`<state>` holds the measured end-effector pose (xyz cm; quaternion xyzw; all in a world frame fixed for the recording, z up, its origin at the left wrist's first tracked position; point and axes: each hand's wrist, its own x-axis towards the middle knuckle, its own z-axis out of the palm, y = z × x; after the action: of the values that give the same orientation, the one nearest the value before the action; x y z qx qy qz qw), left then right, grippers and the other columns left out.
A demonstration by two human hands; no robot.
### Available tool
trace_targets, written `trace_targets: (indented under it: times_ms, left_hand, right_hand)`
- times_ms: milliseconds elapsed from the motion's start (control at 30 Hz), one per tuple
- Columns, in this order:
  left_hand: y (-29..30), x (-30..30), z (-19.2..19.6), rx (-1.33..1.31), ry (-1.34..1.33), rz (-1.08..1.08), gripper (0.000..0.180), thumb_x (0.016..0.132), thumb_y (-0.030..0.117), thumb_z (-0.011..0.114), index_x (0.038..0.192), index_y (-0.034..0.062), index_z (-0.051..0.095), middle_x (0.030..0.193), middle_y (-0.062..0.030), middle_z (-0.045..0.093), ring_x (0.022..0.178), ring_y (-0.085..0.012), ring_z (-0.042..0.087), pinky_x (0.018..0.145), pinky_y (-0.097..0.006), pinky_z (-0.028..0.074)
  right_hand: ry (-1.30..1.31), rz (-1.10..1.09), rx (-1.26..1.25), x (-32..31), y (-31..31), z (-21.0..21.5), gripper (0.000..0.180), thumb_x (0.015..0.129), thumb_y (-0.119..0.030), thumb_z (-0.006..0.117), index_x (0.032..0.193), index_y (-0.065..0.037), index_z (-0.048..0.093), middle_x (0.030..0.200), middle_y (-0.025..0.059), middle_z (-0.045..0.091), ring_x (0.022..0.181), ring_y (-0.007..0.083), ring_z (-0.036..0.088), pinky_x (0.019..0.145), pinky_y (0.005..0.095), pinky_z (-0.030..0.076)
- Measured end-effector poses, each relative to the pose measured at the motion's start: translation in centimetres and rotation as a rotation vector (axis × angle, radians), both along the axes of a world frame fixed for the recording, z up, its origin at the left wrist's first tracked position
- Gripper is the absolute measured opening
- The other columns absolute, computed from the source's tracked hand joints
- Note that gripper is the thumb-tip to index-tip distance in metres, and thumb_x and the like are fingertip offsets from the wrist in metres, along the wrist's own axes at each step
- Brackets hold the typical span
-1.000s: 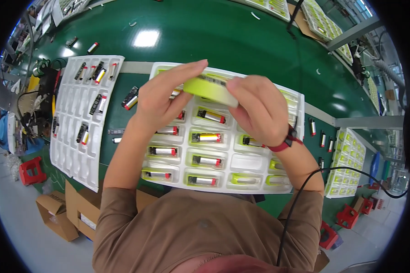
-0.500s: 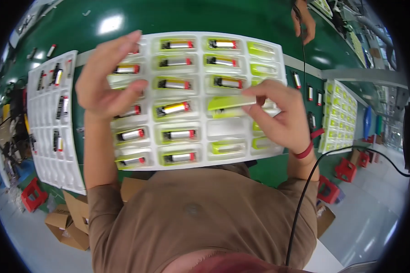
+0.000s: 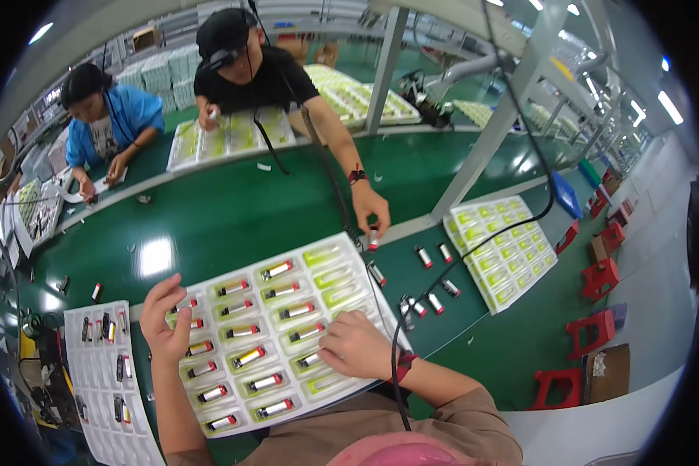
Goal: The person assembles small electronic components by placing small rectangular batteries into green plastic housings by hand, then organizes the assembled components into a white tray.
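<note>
The white compartment tray [image 3: 287, 326] lies on the green tabletop [image 3: 233, 217] right in front of the person, tilted so that its far right corner points toward the middle of the belt. Most of its pockets hold small cylindrical cells with red and silver ends [image 3: 248, 357]; a few pockets at the far right show only yellow-green lining. The left hand [image 3: 165, 320] rests on the tray's left edge, its fingers loosely spread and curled over the rim, thumb lying on the tray face; it grips nothing else. The right hand [image 3: 356, 344] lies palm down on the near right part of the tray, fingers bent toward a cell in a pocket; whether they pinch it, I cannot tell. A red band sits at that wrist.

Left of the tray lies a second white tray [image 3: 109, 380] with a few dark cells. To the right, loose cells [image 3: 427, 299] lie scattered on the tabletop, and beyond them another tray with yellow-green pockets [image 3: 505, 256]. On the far side, a person in black [image 3: 256, 78] reaches a hand [image 3: 369, 213] down to a cell, and a person in blue [image 3: 109, 116] works at the far left.
</note>
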<state>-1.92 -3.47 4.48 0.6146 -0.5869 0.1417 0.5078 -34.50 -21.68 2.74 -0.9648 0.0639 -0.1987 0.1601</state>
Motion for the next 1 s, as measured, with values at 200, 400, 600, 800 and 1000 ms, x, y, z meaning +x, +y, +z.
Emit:
trace_targets:
  times_ms: [200,400,600,800,1000]
  left_hand:
    - [1.2,-0.2,1.2,0.095,0.030,0.030,0.022,0.084,-0.002,0.069,0.106,0.0009,0.072,0.129,-0.0182,0.066,0.110,-0.0289,0.067,0.095,-0.036,0.054]
    - [-0.2,2.7,-1.0,-0.030,0.203,0.099,0.013,0.086,0.003,0.072,0.098,0.0006,0.073,0.096,-0.0110,0.069,0.087,-0.0229,0.067,0.077,-0.034,0.053]
    - [1.7,3.0,-3.2,0.183,0.380,0.212,0.009,0.087,0.011,0.071,0.091,0.0022,0.072,0.073,-0.0066,0.052,0.066,-0.0193,0.051,0.056,-0.033,0.041]
    - [1.7,4.8,-2.1,0.385,0.444,0.204,0.017,0.089,0.016,0.070,0.100,0.0036,0.072,0.090,-0.0107,0.064,0.083,-0.0213,0.063,0.072,-0.035,0.052]
    - [4.9,7.5,-3.5,0.335,0.542,0.271,0.020,0.100,0.015,0.064,0.115,0.0035,0.071,0.100,0.0005,0.070,0.086,-0.0052,0.058,0.082,-0.022,0.047]
  right_hand:
    - [-0.073,0.054,-0.061,1.0,0.0,2.0,0.016,0.083,-0.021,0.076,0.092,-0.010,0.069,0.088,0.0067,0.062,0.085,0.0283,0.059,0.079,0.0407,0.044]
    - [-0.263,-0.198,-0.076,-1.0,-3.5,1.9,0.009,0.079,-0.002,0.076,0.085,-0.006,0.069,0.082,0.0100,0.066,0.080,0.0309,0.063,0.074,0.0414,0.047]
    - [-0.408,-0.370,-0.030,-2.0,-4.0,-0.7,0.010,0.082,0.002,0.073,0.085,-0.001,0.065,0.082,0.0126,0.064,0.079,0.0313,0.061,0.075,0.0409,0.047]
    - [-0.355,-0.279,-0.123,-1.2,-5.4,-0.2,0.010,0.081,0.003,0.073,0.086,0.000,0.065,0.082,0.0150,0.064,0.079,0.0333,0.061,0.073,0.0424,0.048]
    - [-0.111,-0.258,0.029,0.9,-5.0,2.2,0.010,0.081,-0.002,0.075,0.090,-0.004,0.070,0.084,0.0130,0.066,0.081,0.0324,0.063,0.071,0.0399,0.048]
